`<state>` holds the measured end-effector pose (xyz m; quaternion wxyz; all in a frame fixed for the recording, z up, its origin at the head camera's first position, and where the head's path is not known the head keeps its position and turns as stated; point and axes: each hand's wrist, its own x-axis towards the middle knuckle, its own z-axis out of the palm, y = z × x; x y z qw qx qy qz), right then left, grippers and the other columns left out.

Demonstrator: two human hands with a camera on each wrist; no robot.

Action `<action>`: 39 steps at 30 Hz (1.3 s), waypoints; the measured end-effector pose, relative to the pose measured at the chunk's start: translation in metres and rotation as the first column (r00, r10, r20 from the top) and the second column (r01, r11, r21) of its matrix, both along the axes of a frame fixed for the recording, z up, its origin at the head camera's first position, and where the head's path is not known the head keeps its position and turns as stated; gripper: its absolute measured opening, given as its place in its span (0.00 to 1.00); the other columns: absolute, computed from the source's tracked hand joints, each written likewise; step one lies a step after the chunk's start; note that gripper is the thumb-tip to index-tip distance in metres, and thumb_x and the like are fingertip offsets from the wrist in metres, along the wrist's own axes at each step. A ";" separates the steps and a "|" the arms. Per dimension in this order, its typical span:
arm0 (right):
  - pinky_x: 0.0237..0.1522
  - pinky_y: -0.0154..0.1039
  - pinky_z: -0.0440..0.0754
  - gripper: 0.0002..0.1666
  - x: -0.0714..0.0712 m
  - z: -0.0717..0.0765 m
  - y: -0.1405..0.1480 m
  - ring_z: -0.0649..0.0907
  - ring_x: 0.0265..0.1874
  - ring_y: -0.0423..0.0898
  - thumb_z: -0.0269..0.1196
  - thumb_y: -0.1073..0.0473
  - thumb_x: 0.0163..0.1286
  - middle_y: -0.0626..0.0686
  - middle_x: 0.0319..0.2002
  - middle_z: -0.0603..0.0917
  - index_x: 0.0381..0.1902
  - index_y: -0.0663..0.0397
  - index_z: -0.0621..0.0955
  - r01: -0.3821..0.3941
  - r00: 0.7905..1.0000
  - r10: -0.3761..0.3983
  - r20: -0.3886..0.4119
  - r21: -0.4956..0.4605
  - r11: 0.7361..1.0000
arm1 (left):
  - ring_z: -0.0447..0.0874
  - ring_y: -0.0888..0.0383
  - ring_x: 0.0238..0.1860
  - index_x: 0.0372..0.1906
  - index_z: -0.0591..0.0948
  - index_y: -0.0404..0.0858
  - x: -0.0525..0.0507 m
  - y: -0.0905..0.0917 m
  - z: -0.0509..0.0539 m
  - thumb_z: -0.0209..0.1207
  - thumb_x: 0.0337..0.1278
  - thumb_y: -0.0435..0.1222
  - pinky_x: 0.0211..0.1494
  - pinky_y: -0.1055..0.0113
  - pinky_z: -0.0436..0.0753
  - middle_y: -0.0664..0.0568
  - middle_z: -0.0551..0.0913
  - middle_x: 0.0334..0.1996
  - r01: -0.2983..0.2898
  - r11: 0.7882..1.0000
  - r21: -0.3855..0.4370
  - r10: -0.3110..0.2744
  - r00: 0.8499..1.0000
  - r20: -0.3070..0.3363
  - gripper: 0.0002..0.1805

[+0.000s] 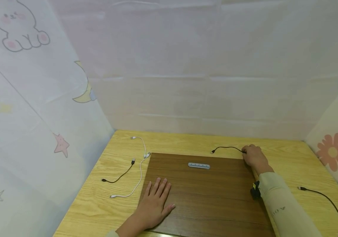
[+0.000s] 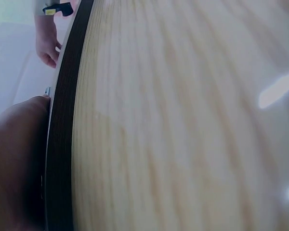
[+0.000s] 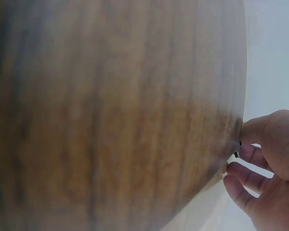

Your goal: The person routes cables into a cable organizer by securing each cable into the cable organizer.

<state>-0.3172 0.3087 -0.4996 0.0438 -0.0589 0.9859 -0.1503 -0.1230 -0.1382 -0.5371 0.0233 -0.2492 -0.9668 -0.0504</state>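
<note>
My left hand (image 1: 153,205) lies flat on the left part of a dark brown board (image 1: 210,194), its fingers spread. Beyond the board's far right corner, my right hand (image 1: 254,158) pinches one end of a short black USB cable (image 1: 228,147); the cable's other end trails left over the table. Between those fingers, a small piece of the plug (image 3: 237,153) shows in the right wrist view, mostly hidden. Near the board's far edge sits a light blue cable holder (image 1: 199,165) with several slots and no cable in them.
Left of the board lie a short white cable (image 1: 143,143), a longer white cable (image 1: 140,174) and a black cable (image 1: 121,176). Another black cable (image 1: 325,197) lies at the right. The wooden table (image 1: 92,210) backs onto a pale sheet wall (image 1: 204,82).
</note>
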 end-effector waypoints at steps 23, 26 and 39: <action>0.47 0.60 0.80 0.17 -0.003 0.021 -0.005 0.81 0.48 0.67 0.56 0.59 0.77 0.69 0.48 0.82 0.52 0.70 0.78 -0.026 0.996 0.004 -0.090 -0.250 0.968 | 0.49 0.41 0.80 0.79 0.60 0.41 0.000 -0.001 -0.004 0.34 0.76 0.63 0.75 0.35 0.55 0.44 0.54 0.80 0.017 0.999 0.036 -0.015 0.998 -0.055 0.41; 0.47 0.60 0.80 0.18 -0.001 0.031 -0.009 0.81 0.49 0.66 0.56 0.56 0.78 0.68 0.48 0.82 0.52 0.67 0.78 -0.039 0.994 0.008 -0.112 -0.279 0.960 | 0.50 0.41 0.80 0.79 0.60 0.42 0.000 -0.001 -0.008 0.33 0.76 0.63 0.75 0.35 0.56 0.44 0.55 0.80 0.022 0.999 0.030 -0.020 0.996 -0.087 0.40; 0.46 0.59 0.79 0.25 0.017 0.070 -0.026 0.80 0.50 0.63 0.54 0.42 0.79 0.65 0.52 0.81 0.55 0.57 0.80 -0.007 0.979 -0.075 -0.190 -0.399 0.917 | 0.51 0.42 0.80 0.79 0.60 0.42 -0.002 -0.002 -0.012 0.33 0.76 0.63 0.75 0.36 0.56 0.45 0.57 0.79 0.022 0.999 0.028 -0.019 0.993 -0.115 0.40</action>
